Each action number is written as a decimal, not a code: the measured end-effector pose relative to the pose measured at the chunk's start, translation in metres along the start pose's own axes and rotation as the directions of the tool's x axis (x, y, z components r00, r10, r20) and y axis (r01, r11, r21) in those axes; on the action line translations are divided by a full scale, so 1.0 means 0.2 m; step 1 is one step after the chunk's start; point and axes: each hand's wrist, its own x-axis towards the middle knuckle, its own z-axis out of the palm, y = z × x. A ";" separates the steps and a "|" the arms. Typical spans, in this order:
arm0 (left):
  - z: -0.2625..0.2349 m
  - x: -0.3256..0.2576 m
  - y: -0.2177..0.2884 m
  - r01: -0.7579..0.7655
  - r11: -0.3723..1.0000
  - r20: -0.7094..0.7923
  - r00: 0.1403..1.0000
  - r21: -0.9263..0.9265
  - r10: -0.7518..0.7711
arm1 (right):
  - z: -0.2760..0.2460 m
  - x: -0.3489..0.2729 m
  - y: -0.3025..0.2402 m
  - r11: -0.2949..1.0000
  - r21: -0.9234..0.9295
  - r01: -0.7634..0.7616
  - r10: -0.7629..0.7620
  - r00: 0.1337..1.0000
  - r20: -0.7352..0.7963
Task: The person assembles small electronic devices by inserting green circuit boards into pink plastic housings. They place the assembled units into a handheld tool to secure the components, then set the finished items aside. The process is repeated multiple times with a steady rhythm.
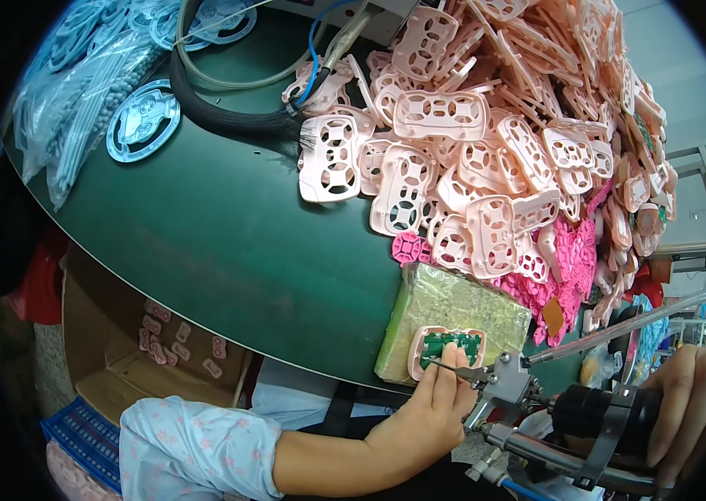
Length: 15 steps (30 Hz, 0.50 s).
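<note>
My left hand reaches in from below, its fingers pressed together on a green circuit board. That board lies in a small pale pink plastic shell, which rests on a block wrapped in clear yellowish tape. Beside the fingertips, the thin metal tip of an electric screwdriver with a metal feed head points at the board. Whether the tip touches the board I cannot tell. At the right edge my right hand is closed around the screwdriver's black body. Its thumb is not clearly visible.
Pale pink shells pile high at the back right, with bright pink parts below them. A black brush-ended hose curves over the green table. Blue parts lie far left; a cardboard box stands below the edge.
</note>
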 end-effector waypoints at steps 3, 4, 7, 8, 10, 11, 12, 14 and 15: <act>0.02 -0.02 0.00 0.055 0.998 -0.015 0.998 -0.003 -0.055 | 0.01 0.01 0.04 0.999 0.029 -0.020 0.020 1.000 -0.011; 0.03 -0.02 0.01 0.036 0.999 -0.031 0.999 -0.012 -0.037 | 0.01 0.01 0.02 1.000 0.003 -0.030 0.030 0.999 -0.016; 0.04 -0.03 0.01 0.032 0.999 -0.022 0.999 0.021 -0.032 | 0.00 0.00 0.02 0.998 -0.004 -0.060 0.060 0.998 0.013; 0.04 -0.04 0.01 0.043 0.999 0.007 0.999 0.013 -0.043 | -0.01 0.01 0.01 0.996 -0.005 -0.089 0.089 0.996 0.028; 0.03 -0.03 0.02 0.031 0.999 0.058 0.998 -0.010 -0.030 | -0.03 0.02 -0.01 0.991 -0.037 -0.127 0.129 0.990 0.058; 0.03 -0.03 0.02 0.056 0.989 -0.005 0.998 -0.136 -0.058 | -0.04 0.01 -0.03 0.987 -0.065 -0.147 0.151 0.986 0.067; 0.01 -0.05 0.02 0.089 0.967 -0.064 0.992 -0.239 -0.107 | -0.07 0.02 -0.03 0.988 -0.058 -0.145 0.150 0.984 0.100; -0.02 -0.05 -0.01 0.045 0.925 -0.078 0.994 -0.378 -0.080 | -0.12 0.02 -0.01 0.984 -0.031 -0.174 0.177 0.969 0.171; -0.04 -0.05 -0.01 0.088 0.963 -0.004 0.996 -0.253 -0.092 | -0.15 0.04 0.01 0.982 -0.019 -0.186 0.186 0.961 0.203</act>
